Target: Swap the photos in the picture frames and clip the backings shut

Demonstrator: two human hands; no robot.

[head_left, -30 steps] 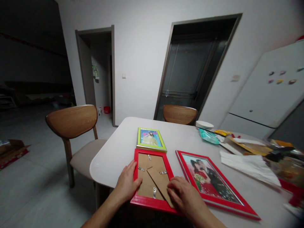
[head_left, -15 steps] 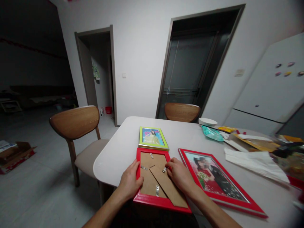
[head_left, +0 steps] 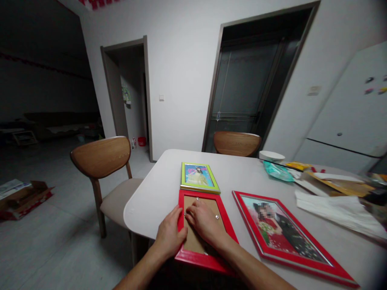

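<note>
- Small red frame (head_left: 193, 257) lies face down at the near edge of the worktop (head_left: 242, 173), brown backing board up. It sits just below a green frame (head_left: 199, 177) and beside a large red frame (head_left: 284, 233) that lies picture up.
- Left hand (head_left: 171, 237) – grip loose, fingers draped over the frame's left border. It presses down rather than closing round anything.
- Right hand (head_left: 205, 221) – palm down on the backing, fingertips (head_left: 188, 214) at the left side near the left hand. Can't tell if they pinch a tab or only push.
- One small metal tab (head_left: 217, 217) shows just right of the right hand.
- Handling, as a guess: the frame looks light and stiff, probably with a breakable pane underneath. The backing is thin and may flex, and the tabs are small and bendy.
- Best hold looks like the red border on the two long sides, not the board.
- Wooden chair (head_left: 102, 157) to the left, white paper (head_left: 338, 209) far right.
</note>
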